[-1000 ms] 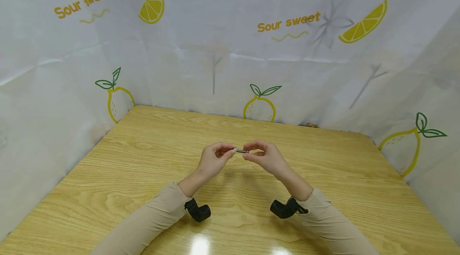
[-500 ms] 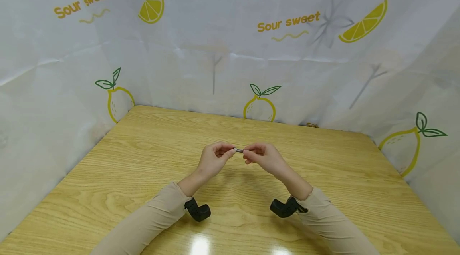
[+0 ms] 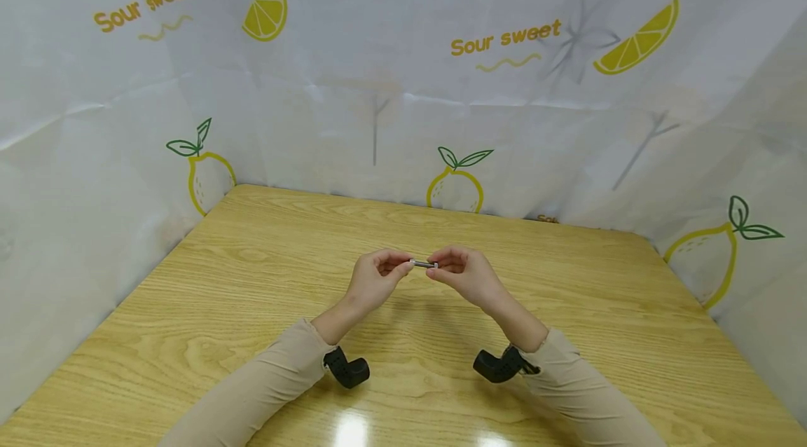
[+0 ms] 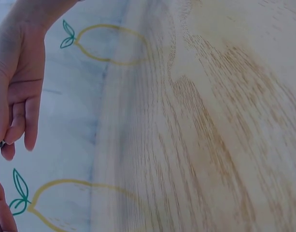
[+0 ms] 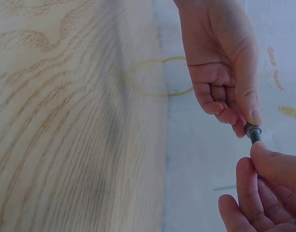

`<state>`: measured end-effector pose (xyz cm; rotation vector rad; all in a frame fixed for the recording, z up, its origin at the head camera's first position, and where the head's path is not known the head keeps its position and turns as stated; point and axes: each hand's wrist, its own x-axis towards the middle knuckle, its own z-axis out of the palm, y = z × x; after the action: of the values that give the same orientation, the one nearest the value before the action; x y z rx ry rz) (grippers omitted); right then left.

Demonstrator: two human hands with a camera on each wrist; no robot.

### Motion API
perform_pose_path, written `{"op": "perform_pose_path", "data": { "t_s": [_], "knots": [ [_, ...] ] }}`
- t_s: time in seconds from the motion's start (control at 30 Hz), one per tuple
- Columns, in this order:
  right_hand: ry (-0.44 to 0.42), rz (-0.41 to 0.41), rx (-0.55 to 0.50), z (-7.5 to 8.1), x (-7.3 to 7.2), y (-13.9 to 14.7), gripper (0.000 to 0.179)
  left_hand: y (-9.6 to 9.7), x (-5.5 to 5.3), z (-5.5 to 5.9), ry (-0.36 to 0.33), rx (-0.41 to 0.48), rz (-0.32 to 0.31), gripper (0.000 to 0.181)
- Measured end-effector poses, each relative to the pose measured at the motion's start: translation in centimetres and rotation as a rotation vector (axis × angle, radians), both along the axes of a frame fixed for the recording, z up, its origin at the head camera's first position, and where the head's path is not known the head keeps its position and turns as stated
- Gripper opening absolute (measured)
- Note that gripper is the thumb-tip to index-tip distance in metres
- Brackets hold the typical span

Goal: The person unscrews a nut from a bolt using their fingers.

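A small metal bolt (image 3: 424,264) spans the space between the two hands above the table. My left hand (image 3: 370,282) pinches its left end between thumb and fingertips. In the right wrist view, ring-like metal parts and a threaded shank (image 5: 256,137) show just beyond the left hand (image 5: 220,58). My right hand (image 3: 468,282) holds the other end, its thumb and index finger on either side of a shiny end piece. The right thumb (image 5: 273,159) covers part of the shank. Only a dark bit of metal appears beside the right hand (image 4: 22,72) in the left wrist view.
The wooden table (image 3: 284,237) extends beneath both hands. A white curtain (image 3: 353,118) printed with lemons stands along its back and sides. Each wrist carries a black camera mount (image 3: 347,368).
The right fingers closed over the bolt's right end half a second ago and have since parted a little, so that end shows again. The left hand stays in place.
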<state>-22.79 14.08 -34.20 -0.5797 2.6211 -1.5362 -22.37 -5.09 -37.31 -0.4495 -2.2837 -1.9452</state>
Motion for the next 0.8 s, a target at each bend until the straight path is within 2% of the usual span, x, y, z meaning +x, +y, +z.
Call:
{"op": "perform_pose_path", "data": {
  "t_s": [0.27, 0.5, 0.67, 0.8],
  "knots": [
    [0.005, -0.02, 0.004, -0.1, 0.0, 0.0, 0.023, 0.0, 0.0, 0.0, -0.005, -0.002, 0.003, 0.022],
    [-0.009, -0.007, -0.005, -0.1, 0.1, 0.1, 0.025, 0.2, 0.2, 0.3, -0.018, -0.011, 0.027, 0.02],
    [-0.02, -0.006, -0.01, -0.2, 0.1, 0.3, 0.025, 0.2, 1.3, 1.8, -0.031, -0.021, 0.037, 0.017],
    [-0.013, -0.011, 0.001, -0.3, 0.1, 0.5, 0.024, 0.0, 2.1, 2.7, -0.009, -0.017, 0.033, 0.018]
  ]
}}
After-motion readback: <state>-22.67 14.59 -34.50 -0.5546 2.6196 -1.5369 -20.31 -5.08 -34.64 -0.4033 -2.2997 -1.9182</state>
